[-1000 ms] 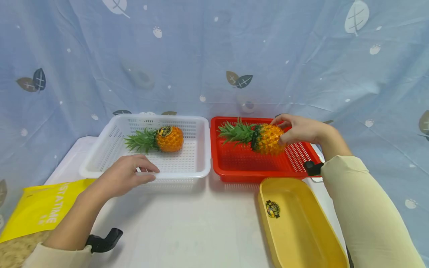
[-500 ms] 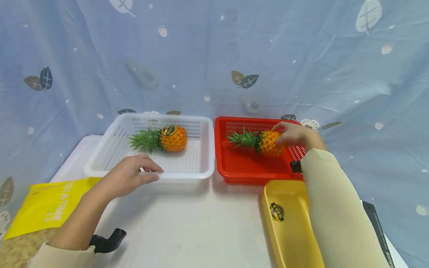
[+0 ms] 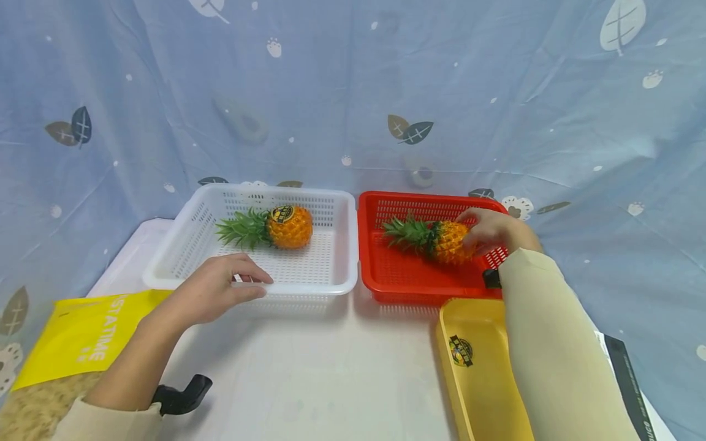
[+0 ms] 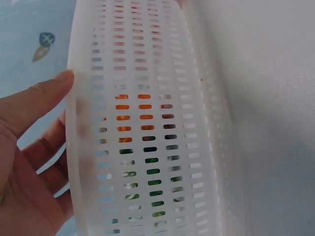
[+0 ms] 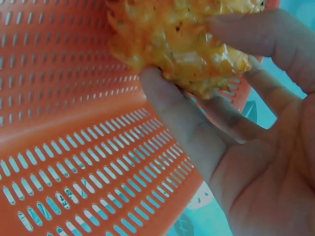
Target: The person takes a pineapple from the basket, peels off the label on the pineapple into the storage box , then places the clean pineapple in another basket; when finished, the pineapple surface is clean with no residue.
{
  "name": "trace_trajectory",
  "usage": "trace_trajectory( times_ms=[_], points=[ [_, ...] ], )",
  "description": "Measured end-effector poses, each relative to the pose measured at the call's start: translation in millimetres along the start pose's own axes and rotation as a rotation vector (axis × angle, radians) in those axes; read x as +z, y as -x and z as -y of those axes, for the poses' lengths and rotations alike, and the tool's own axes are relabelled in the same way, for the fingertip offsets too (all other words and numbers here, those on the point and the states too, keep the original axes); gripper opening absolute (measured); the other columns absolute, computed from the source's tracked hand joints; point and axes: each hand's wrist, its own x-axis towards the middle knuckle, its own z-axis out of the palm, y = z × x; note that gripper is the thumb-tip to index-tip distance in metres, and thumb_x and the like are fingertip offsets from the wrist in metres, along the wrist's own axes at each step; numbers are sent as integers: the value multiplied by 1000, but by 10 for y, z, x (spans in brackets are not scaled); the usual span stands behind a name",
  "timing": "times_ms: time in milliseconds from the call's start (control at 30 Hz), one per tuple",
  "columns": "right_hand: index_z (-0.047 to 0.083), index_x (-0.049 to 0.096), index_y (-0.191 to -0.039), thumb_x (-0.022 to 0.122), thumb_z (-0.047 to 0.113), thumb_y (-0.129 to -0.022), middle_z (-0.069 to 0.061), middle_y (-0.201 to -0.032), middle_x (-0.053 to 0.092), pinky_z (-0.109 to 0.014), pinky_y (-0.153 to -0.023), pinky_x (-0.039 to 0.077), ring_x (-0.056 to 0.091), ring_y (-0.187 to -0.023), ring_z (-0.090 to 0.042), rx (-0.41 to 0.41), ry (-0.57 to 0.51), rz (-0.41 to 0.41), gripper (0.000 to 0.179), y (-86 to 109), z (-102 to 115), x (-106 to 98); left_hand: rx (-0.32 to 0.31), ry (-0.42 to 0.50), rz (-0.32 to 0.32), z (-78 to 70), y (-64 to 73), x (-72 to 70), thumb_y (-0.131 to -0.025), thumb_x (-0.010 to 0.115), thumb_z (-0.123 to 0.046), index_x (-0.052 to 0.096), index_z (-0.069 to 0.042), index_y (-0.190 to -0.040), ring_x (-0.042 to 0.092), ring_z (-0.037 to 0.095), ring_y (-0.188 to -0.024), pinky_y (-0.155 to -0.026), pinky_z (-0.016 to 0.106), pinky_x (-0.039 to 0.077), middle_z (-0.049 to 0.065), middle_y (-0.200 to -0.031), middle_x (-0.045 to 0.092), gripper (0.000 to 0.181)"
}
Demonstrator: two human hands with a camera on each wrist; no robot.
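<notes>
My right hand (image 3: 488, 229) holds a small pineapple (image 3: 452, 242) by its base, low inside the red basket (image 3: 410, 288). Its green crown (image 3: 408, 233) points left. In the right wrist view, the thumb and fingers lie around the pineapple's orange body (image 5: 187, 44). To the left, a second pineapple (image 3: 290, 228) with a black-and-gold label lies in the white basket (image 3: 254, 289), crown also leftward. My left hand (image 3: 217, 288) holds the white basket's front rim between thumb and fingers. Through the slots of its wall (image 4: 142, 123), orange and green show in the left wrist view.
A yellow tray (image 3: 460, 392) with a round sticker stands in front of the red basket, partly under the right sleeve. A yellow-topped bag (image 3: 94, 337) lies at the left, behind the left forearm. A blue patterned cloth (image 3: 331, 92) hangs behind the baskets.
My right hand has lowered the pineapple from above the red basket down into it. The left hand stays at the white basket's rim. The head view has shifted slightly.
</notes>
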Motion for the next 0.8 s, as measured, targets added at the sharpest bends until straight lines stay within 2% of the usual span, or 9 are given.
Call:
trace_trajectory(
  times_ms=[300, 567, 800],
  points=[
    [2, 28, -158, 67, 1, -92, -32, -151, 34, -54, -104, 54, 50, -127, -46, -2, 32, -49, 77, -20, 2, -16, -2, 9, 1, -7, 14, 1, -92, 78, -17, 81, -21, -106, 60, 13, -90, -73, 28, 51, -10, -93, 69, 15],
    [4, 25, -161, 65, 9, -96, -34, -159, 26, -57, -106, 51, 49, -132, -48, -32, 59, -40, 77, 67, -39, -43, -6, 14, 0, 1, 23, 6, -92, 78, -18, 81, -21, -107, 59, 14, -91, -72, 28, 50, -10, -95, 70, 15],
    [6, 24, -162, 67, 15, -97, -36, -159, 28, -58, -105, 52, 48, -134, -50, -48, 83, -67, 78, 144, -65, -49, -17, 22, 10, -19, 11, -4, -92, 77, -17, 82, -21, -105, 59, 14, -89, -72, 28, 51, -9, -94, 70, 15]
  ],
)
